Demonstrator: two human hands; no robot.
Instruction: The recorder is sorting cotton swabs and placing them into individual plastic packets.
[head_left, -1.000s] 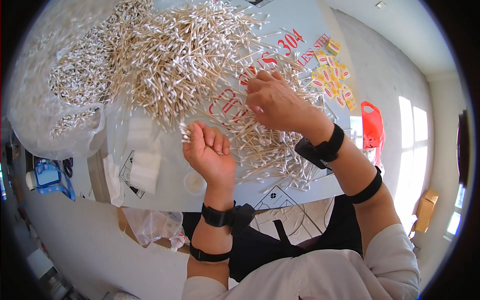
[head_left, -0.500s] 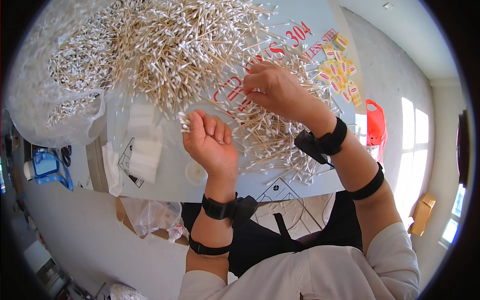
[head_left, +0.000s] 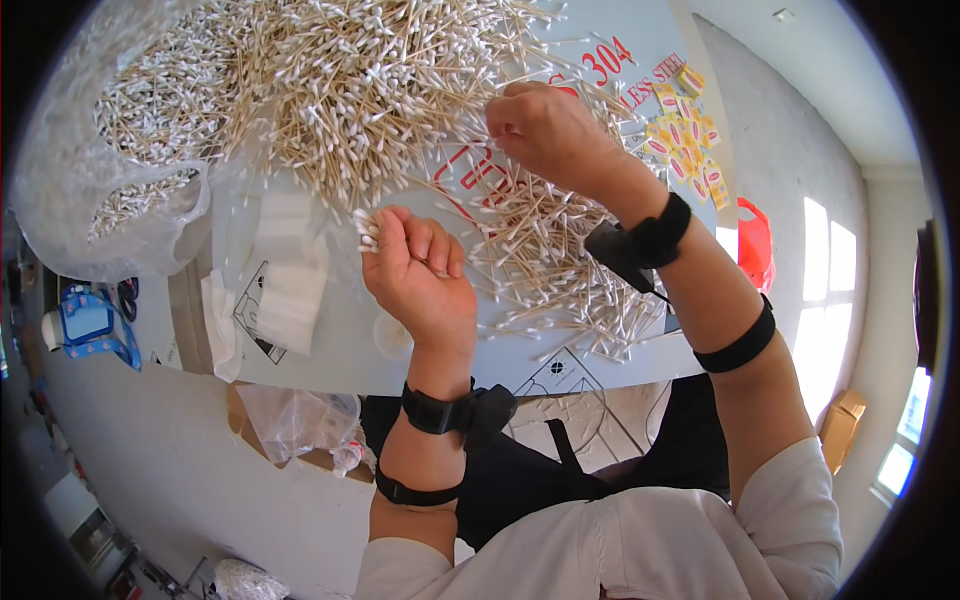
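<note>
left hand point(head_left: 420, 275): palm up above the desk point(head_left: 340, 345) edge, fingers curled and clamped on a small bunch of swabs point(head_left: 368, 230); white tips are seen sticking out past the fingertips.
right hand point(head_left: 545, 130): held further out over the desk, well apart from the left; fingertips pinched together in the loose swabs, what exactly is caught cannot be told.
swab pile point(head_left: 330, 80): big heap of wooden-stick cotton swabs spread across the far desk; a thinner scatter point(head_left: 555, 250) lies under and beside the right wrist, between the two hands.
bag point(head_left: 95, 170): clear plastic, left of the pile, more swabs seen inside.
pads point(head_left: 285, 275): white folded stack just left of the left hand.
stickers point(head_left: 685, 140): yellow, lying right of the right hand.
risk 1: the bunch is likely to fan out or slip, since it is held only by curled fingers with the tips uneven.
risk 2: several swabs could be lifted at once, as the scatter is crossed and tangled.
risk 3: swabs near the desk edge could be swept off by the right forearm.
</note>
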